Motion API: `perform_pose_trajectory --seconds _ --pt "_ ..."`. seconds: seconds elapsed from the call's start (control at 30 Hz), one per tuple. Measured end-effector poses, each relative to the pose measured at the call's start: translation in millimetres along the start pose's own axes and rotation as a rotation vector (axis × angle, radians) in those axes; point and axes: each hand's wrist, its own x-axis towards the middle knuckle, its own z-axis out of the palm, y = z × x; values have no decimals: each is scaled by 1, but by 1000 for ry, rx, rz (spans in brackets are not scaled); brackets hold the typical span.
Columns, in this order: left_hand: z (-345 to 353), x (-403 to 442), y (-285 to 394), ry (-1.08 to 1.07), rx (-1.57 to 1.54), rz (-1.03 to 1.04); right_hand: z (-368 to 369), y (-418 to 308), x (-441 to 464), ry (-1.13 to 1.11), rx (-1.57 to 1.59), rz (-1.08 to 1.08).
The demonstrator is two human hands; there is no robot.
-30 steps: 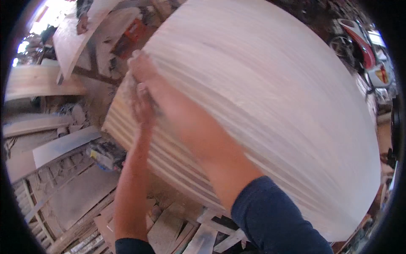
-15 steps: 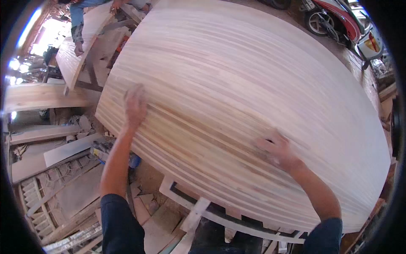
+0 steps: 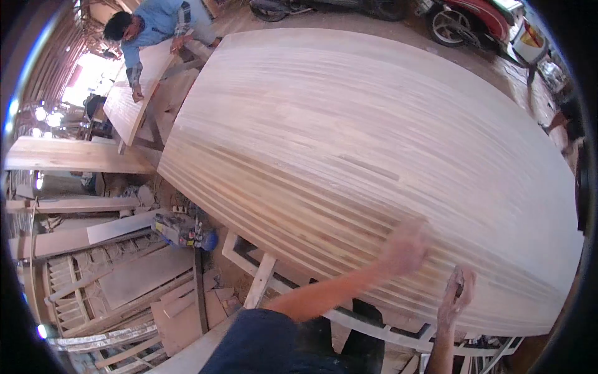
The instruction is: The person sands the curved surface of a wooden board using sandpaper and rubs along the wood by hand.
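Note:
A large pale striped wooden panel (image 3: 349,118) fills the middle, its near part browner than the dusty far part. My left hand (image 3: 405,248) is over the panel's near right part, smeared by motion, so its fingers are hard to read. Close to its right, my right hand (image 3: 458,294) is at the panel's near edge with fingers curled toward the thumb. A small dark patch shows between them; whether it is a held thing or a gap, I cannot make out.
Another person (image 3: 152,31) leans over a narrower board (image 3: 134,103) at upper left. Planks and a dusty blue-ended machine (image 3: 184,230) lie at left. A pale wooden frame (image 3: 261,280) stands under the panel's near edge. A red motorbike (image 3: 464,22) is parked beyond.
My left hand has swept from the panel's left side to the right, beside my right hand. My right hand has come down toward the near edge. The view has shifted.

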Motion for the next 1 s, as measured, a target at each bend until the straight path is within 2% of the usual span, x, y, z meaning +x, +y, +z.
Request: perform_pose_trajectory --seconds 0.07,0.1,0.17,0.2,0.27,0.33,0.37,0.4,0.43,0.47,0.5,0.53,0.57,0.6,0.63,0.7,0.77,0.83,0.9,0.97,1.0 --pt "32 19 56 -107 -165 28 -6 2 -15 108 169 583" --pt "38 26 79 -198 -273 8 -4 2 -16 112 170 585" --pt "37 29 121 -468 -770 -282 -1 -2 -20 244 -254 214" --pt "36 22 128 -480 -773 -282 0 -8 -27 247 -258 225" --pt "24 4 130 -378 -1002 -551 8 -39 -46 100 -114 230" --pt "-47 10 79 -661 -878 -518 19 -77 -66 -41 33 236" --pt "-36 -21 49 -524 -984 -554 22 -94 -74 -161 70 165" --pt "-53 -34 22 -450 -828 -507 26 -106 -81 -276 109 89" --pt "-71 -47 -4 -378 -663 -473 29 -110 -93 -268 107 98" --pt "-120 -38 -18 -453 -694 -685 31 -111 -109 -373 103 187" --pt "-146 -47 -54 -410 -474 -555 35 -110 -124 -479 100 274" --pt "-168 -57 -83 -273 -409 -564 41 -101 -138 -476 100 282" --pt "-192 -69 -120 -175 -325 -437 47 -83 -155 -448 22 264" --pt "-220 -68 -146 -135 -279 -593 52 -66 -170 -423 -56 246" --pt "-239 -75 -198 -24 -91 -314 59 -55 -182 -356 -132 257" --pt "-291 -68 -254 -38 316 -140 74 -47 -181 -281 -164 270" --pt "-329 -55 -288 -119 334 -43 88 -42 -185 -198 -201 281" --pt "-346 -47 -300 -159 294 -36 97 -34 -204 -378 -471 348" --pt "-349 -44 -313 -202 253 -36 101 -18 -227 -386 -522 418" --pt "-342 -43 -323 -258 238 203 103 -7 -240 -394 -583 485" --pt "-335 -41 -320 -254 222 209 103 -2 -243 -396 -574 443"
